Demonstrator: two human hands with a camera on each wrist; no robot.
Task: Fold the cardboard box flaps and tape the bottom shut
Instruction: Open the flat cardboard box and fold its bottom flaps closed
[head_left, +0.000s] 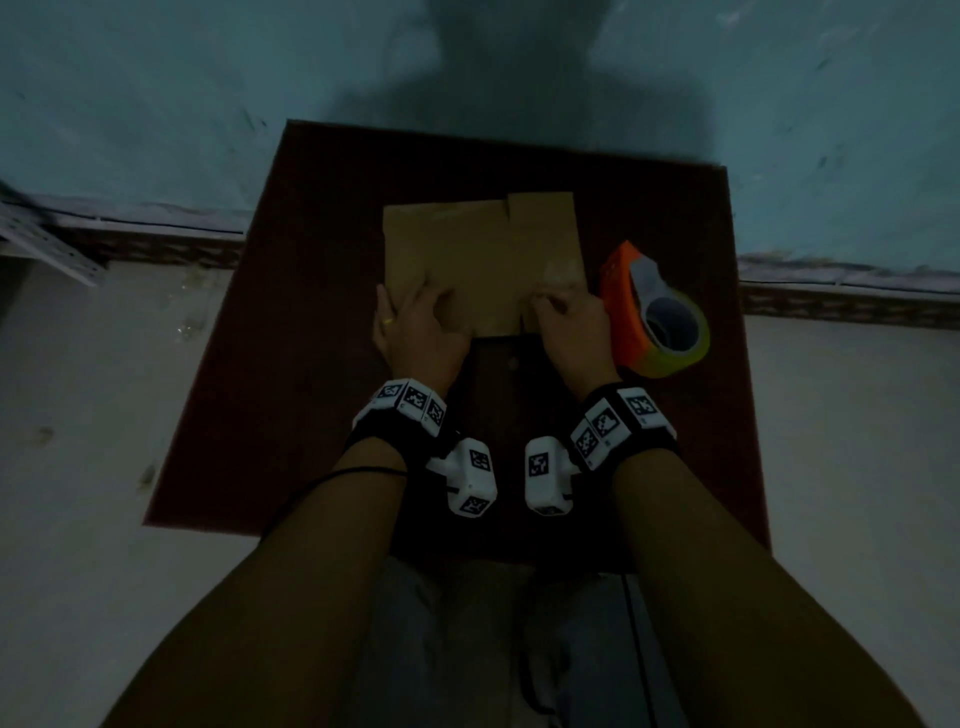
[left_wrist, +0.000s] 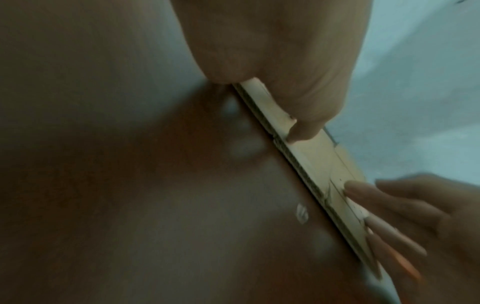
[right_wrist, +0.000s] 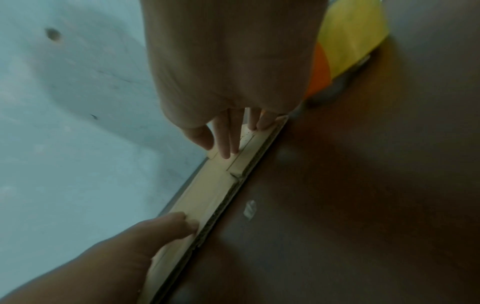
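A flattened brown cardboard box (head_left: 467, 249) lies on the dark red-brown table (head_left: 291, 415), flaps spread flat. My left hand (head_left: 415, 322) holds its near-left corner, thumb on top of the edge, as the left wrist view shows on the cardboard box (left_wrist: 311, 156). My right hand (head_left: 566, 317) rests on the near-right part, its fingers (right_wrist: 226, 144) lying straight on the cardboard box (right_wrist: 207, 197) beside a flap slit. An orange tape dispenser (head_left: 649, 312) with a yellowish roll stands just right of the box, untouched.
The table stands against a blue-green wall (head_left: 156, 104). The tape dispenser (right_wrist: 350, 37) is close behind my right hand. Pale floor (head_left: 104, 415) lies on both sides, and a white perforated rail (head_left: 47, 244) lies at far left.
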